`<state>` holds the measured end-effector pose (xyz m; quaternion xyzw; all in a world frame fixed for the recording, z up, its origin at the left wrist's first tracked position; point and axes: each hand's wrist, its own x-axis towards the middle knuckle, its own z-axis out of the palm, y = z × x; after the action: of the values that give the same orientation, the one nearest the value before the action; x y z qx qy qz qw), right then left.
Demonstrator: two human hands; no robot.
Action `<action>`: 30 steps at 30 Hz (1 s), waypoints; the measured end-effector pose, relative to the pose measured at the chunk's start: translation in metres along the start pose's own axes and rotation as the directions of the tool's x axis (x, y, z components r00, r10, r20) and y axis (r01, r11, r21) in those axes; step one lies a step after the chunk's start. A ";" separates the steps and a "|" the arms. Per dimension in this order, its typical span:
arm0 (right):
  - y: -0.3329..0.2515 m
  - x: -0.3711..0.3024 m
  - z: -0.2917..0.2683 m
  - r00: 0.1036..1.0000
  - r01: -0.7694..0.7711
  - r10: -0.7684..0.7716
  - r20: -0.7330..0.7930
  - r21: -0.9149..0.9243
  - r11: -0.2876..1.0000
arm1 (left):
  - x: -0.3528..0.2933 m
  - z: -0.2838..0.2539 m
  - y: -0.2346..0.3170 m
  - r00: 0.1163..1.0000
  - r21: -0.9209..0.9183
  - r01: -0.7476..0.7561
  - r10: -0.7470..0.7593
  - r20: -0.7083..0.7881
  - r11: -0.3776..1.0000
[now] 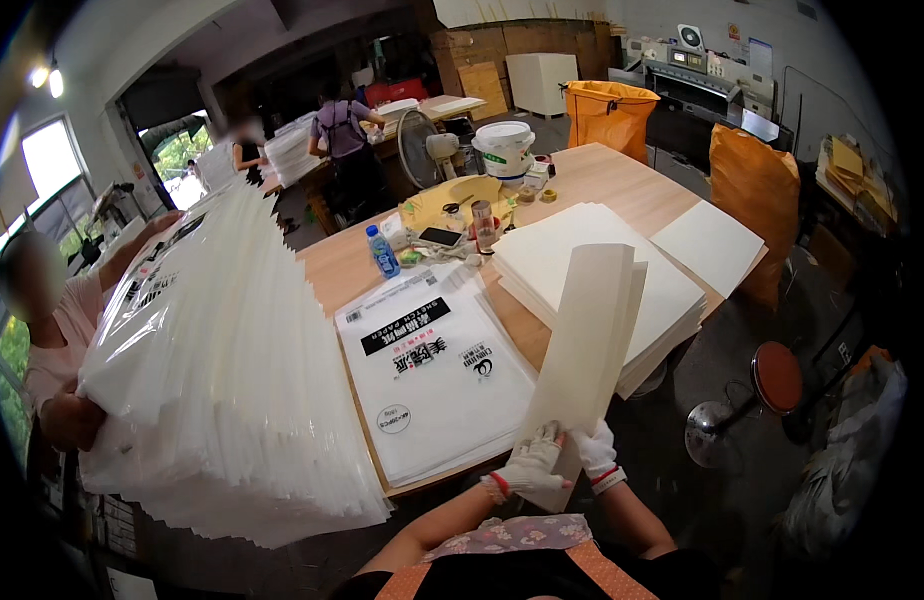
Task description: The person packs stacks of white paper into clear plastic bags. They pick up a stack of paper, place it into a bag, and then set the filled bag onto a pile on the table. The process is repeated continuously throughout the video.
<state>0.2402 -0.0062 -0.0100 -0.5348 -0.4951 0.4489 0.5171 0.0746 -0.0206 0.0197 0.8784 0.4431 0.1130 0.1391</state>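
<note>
Both my hands wear white work gloves, and bare fingertips show on the left one. Between them a small batch of cream paper sheets (pixel 582 335) stands up at a tilt, bent lengthwise. My left hand (pixel 532 466) presses its fingers over the lower end of the sheets. At their lower right edge my right hand (pixel 598 452) is closed, its fingertips partly hidden. Behind the sheets lies a thick stack of cream paper (pixel 592 235) on the wooden table. Flat printed clear plastic bags (pixel 437 385) lie in a pile to the left of the sheets.
A tall leaning pile of plastic-wrapped packs (pixel 222 370) fills the left, with a co-worker's hand (pixel 72 420) on it. On the table (pixel 327 265) stand a blue bottle (pixel 382 252), a phone (pixel 441 237) and a white bucket (pixel 505 150). A round stool (pixel 777 378) is at right.
</note>
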 end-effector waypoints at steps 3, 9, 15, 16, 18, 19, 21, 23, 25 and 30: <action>-0.017 0.006 -0.010 0.998 0.059 -0.059 -0.017 0.025 0.998 | -0.012 0.067 -0.121 0.937 -0.827 0.303 -0.306 0.167 0.475; -0.072 -0.019 -0.059 0.941 0.333 -0.264 0.212 -0.450 0.829 | -0.040 0.011 -0.226 0.715 -0.277 0.662 -0.698 -0.049 0.697; -0.118 -0.053 -0.049 0.877 0.406 0.044 0.478 -0.787 0.464 | 0.018 -0.047 -0.284 0.730 -0.986 0.027 -0.671 0.132 -0.164; -0.114 -0.054 -0.043 0.847 0.424 0.189 0.497 -0.846 0.324 | 0.033 -0.063 -0.294 0.745 -0.975 -0.013 -0.652 0.138 -0.221; -0.094 -0.046 -0.027 0.806 0.424 0.305 0.507 -0.854 0.300 | 0.057 -0.084 -0.293 0.802 -0.998 0.023 -0.597 -0.013 0.052; -0.094 -0.033 -0.028 0.767 0.444 0.336 0.547 -0.830 0.338 | 0.061 -0.095 -0.271 0.853 -0.964 0.000 -0.504 -0.138 0.265; -0.091 -0.002 -0.019 0.745 0.472 0.326 0.581 -0.806 0.357 | 0.066 -0.110 -0.229 0.898 -0.849 -0.162 -0.282 -0.338 0.503; -0.077 0.026 0.009 0.765 0.487 0.280 0.579 -0.806 0.337 | 0.054 -0.060 -0.176 0.877 -0.764 -0.355 -0.090 -0.471 0.539; -0.089 0.037 0.046 0.827 0.453 0.129 0.547 -0.785 0.422 | 0.034 -0.079 -0.097 0.939 -0.605 -0.133 -0.096 -0.331 0.785; -0.030 0.069 0.039 1.000 -0.029 0.001 -0.031 -0.926 0.375 | 0.003 -0.078 -0.063 0.904 -0.246 0.420 -0.426 0.034 0.873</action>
<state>0.2074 0.0660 0.0202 -0.7423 -0.6502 0.0935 0.1321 0.0043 0.0294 0.0712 0.7347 0.6081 0.1436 0.2643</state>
